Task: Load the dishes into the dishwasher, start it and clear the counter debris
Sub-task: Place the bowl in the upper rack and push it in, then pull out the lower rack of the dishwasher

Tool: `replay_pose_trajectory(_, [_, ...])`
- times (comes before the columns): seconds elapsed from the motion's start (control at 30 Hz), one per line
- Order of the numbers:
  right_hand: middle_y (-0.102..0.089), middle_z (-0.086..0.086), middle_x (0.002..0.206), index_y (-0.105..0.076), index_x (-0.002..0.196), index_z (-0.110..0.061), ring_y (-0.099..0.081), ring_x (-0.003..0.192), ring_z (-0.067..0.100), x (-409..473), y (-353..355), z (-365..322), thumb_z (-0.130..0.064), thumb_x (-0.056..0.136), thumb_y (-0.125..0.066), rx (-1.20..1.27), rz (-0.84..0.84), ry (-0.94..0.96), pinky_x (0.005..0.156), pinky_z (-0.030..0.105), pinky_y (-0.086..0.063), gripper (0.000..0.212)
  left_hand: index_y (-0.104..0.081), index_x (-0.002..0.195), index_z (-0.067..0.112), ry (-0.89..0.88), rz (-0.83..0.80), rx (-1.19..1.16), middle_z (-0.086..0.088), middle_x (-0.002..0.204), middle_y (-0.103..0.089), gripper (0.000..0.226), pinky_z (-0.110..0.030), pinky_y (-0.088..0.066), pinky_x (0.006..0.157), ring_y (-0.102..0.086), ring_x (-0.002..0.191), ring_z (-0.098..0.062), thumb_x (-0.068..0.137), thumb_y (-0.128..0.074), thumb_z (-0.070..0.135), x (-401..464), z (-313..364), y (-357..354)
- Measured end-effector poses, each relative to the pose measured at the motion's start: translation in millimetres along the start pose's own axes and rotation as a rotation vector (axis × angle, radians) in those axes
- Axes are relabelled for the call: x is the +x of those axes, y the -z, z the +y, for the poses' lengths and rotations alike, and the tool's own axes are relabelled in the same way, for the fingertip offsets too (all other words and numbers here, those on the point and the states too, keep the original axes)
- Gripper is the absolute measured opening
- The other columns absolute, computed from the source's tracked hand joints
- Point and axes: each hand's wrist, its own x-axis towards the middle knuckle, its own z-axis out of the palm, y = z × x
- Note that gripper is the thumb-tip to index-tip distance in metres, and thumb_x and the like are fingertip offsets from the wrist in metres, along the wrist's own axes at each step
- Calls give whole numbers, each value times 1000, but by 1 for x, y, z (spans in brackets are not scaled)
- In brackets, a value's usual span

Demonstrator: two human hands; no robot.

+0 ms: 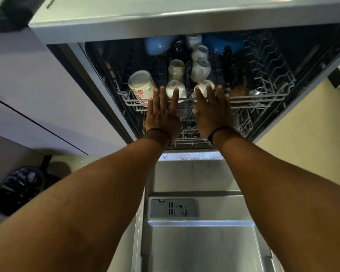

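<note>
The dishwasher stands open with its door [200, 242] folded down below me. The upper rack [259, 99] sits partly inside and holds several upturned white cups [200, 70], a white mug with red flowers [140, 86], a blue bowl [158, 45] and dark utensils [228, 63]. My left hand [162, 112] and my right hand [212, 110] lie flat with straight fingers against the rack's front rail, side by side. Neither hand holds anything. A lower rack [188, 137] shows beneath my wrists.
The counter edge [165, 18] runs above the dishwasher opening. White cabinet fronts [37, 91] stand on the left, and a dark bag [19, 189] lies on the floor there. A detergent dispenser [172, 209] sits in the door. Cream floor [306, 130] is on the right.
</note>
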Motion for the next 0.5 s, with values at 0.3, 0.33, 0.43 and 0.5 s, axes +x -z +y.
replay_pose_trajectory(0.3, [0, 1, 161, -8, 153, -29, -2, 148, 25, -67, 48, -43, -32, 100, -38, 82, -255, -3, 120, 44, -7, 61, 13, 153, 28, 36, -229, -85, -4, 160, 19, 65, -40, 6, 120, 14, 148, -23, 102, -26, 37, -65, 4, 55])
replay_pose_trajectory(0.33, [-2, 1, 161, -10, 153, -29, -3, 148, 25, -77, 63, -49, -32, 100, -39, 82, -230, 9, 120, 44, -7, 60, 13, 153, 28, 43, -211, -95, -4, 160, 19, 65, -41, 6, 120, 14, 148, -24, 102, -26, 36, -77, 2, 68])
replay_pose_trajectory(0.43, [-5, 3, 161, -12, 154, -26, -4, 148, 27, -104, 115, -64, -33, 99, -41, 81, -170, 38, 120, 45, -5, 62, 7, 154, 30, 73, -160, -105, -6, 162, 10, 66, -45, 3, 119, 9, 148, -28, 99, -31, 30, -113, -4, 114])
replay_pose_trajectory(0.5, [-2, 4, 161, -6, 154, -26, 0, 148, 26, -118, 151, -77, -35, 100, -40, 80, -187, 49, 120, 44, -2, 65, 5, 154, 31, 117, -157, -121, -6, 162, 6, 65, -46, 0, 119, 7, 148, -29, 99, -31, 28, -137, -9, 146])
